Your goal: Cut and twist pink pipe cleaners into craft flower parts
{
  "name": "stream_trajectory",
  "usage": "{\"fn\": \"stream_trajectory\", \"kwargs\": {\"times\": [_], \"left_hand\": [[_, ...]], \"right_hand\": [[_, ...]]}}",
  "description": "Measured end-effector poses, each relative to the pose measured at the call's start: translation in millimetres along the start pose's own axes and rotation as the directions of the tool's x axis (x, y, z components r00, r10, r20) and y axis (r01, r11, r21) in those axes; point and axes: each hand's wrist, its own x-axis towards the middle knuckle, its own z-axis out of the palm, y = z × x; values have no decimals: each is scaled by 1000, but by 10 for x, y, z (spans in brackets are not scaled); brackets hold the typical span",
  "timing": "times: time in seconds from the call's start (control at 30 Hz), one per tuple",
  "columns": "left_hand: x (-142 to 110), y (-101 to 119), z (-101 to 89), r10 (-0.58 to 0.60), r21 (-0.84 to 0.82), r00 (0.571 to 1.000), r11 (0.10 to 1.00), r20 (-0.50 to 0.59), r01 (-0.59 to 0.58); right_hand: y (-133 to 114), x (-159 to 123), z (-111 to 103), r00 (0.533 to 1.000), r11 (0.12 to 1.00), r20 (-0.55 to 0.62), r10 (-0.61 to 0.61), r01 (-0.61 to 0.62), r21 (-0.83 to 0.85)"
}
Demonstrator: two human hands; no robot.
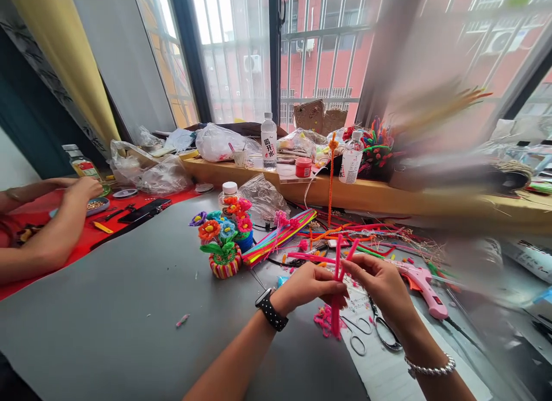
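While your left hand [311, 285] pinches the pink fuzzy stems [335, 316] between thumb and forefinger, your right hand [379, 279] has its thumb and fingertips closed around them higher up, near where they fork. You have them in front of you, above the table's edge of the white paper [379, 369]. If the left pinch slackened, the stems could slide past one another and lose their evenness; a hard tug from the right could bend one out of line. Their loose ends might also catch on the small scissors [357, 335] or the curled pink pieces [324, 319] close by the lower end. The long axis stands nearly upright: the gathered end points down, while above your fingers one tip rises straight and another leans right. Another pink strand [308, 257] runs leftward; you can't tell whether it joins them.
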Motion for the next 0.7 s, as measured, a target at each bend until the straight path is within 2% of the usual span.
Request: {"fn": "stream_trajectory", "kwargs": {"times": [0.13,0.23,0.33,0.4,0.5,0.6,0.63,0.7], "left_hand": [[-21,-9,-22,-22,51,1000,998,10,22],[-34,-13,-41,-33,81,998,996,57,29],[-45,-5,-82,-54,112,994,993,98,43],[-48,7,-118,-50,134,996,990,72,40],[-42,34,-169,-12,159,999,987,-43,19],[-26,51,-197,29,142,993,990,-117,-12],[-18,50,-199,40,133,992,991,-123,-24],[-2,40,-188,66,132,991,990,-115,-50]], "right_hand": [[66,37,-48,994,984,-80,79,-64,167],[106,84,-133,980,949,-140,140,-92,302],[148,141,-303,961,884,-215,174,-56,465],[173,170,-444,952,845,-247,181,-22,535],[206,191,-602,936,860,-305,177,4,511],[232,194,-607,924,921,-359,134,18,390],[231,191,-573,930,943,-351,112,12,332],[202,178,-463,961,982,-262,85,-36,186]]}}
